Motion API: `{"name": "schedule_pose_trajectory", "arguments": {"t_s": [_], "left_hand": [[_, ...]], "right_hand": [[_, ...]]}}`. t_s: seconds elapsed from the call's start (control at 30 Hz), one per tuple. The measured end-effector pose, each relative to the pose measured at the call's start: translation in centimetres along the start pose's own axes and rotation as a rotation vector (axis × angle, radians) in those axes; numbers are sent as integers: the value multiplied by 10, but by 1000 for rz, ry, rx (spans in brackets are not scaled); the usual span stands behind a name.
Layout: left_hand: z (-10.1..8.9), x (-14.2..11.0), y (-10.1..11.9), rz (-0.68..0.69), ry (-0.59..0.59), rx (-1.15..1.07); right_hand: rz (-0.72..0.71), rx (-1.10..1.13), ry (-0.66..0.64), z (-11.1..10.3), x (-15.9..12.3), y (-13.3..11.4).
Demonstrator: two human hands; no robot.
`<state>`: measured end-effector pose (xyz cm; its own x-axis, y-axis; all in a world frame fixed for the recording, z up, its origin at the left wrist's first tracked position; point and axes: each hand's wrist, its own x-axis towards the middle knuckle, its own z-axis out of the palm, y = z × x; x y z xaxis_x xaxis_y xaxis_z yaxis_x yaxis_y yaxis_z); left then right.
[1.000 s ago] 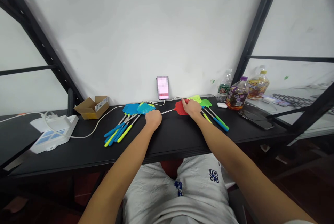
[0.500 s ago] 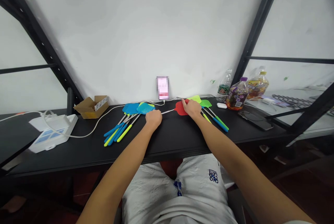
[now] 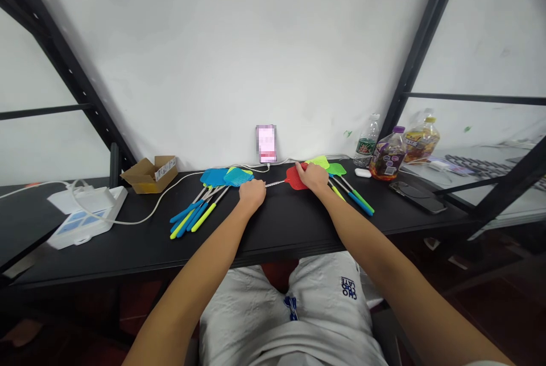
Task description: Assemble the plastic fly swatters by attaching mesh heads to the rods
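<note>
"Centre-left?"
"Swatters (image 3: 215,177), then the left hand (image 3: 252,192), closed on the red swatter's (image 3: 295,178) rod end."
"Centre-right?"
"The right hand (image 3: 314,177) grips its head, crowding the green swatter (image 3: 336,169). Rod-handling, I'd judge; shifting it calls for paired hands."
"Room?"
"Nearer the tabletop's (image 3: 281,224) front edge, between the forearms."

Behind the black counter (image 3: 290,218) there is a plain wall (image 3: 239,59), white to pale grey, with small green marks low on its right part. The back edge of the counter runs along this wall. Black metal posts with round holes stand at the left and the right, and thin black bars go outward from them. Under the front edge, the floor (image 3: 482,303) is dark reddish. The light is soft on the wall, dim below.
</note>
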<state>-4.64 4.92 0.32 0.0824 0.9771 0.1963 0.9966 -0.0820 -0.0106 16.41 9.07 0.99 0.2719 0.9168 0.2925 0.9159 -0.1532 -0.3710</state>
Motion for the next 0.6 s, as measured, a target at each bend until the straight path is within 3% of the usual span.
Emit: {"name": "schedule_pose_trajectory", "arguments": {"t_s": [0.6], "left_hand": [[-2, -3, 4, 2, -7, 16]], "right_hand": [[1, 6, 6, -2, -6, -6]]}}
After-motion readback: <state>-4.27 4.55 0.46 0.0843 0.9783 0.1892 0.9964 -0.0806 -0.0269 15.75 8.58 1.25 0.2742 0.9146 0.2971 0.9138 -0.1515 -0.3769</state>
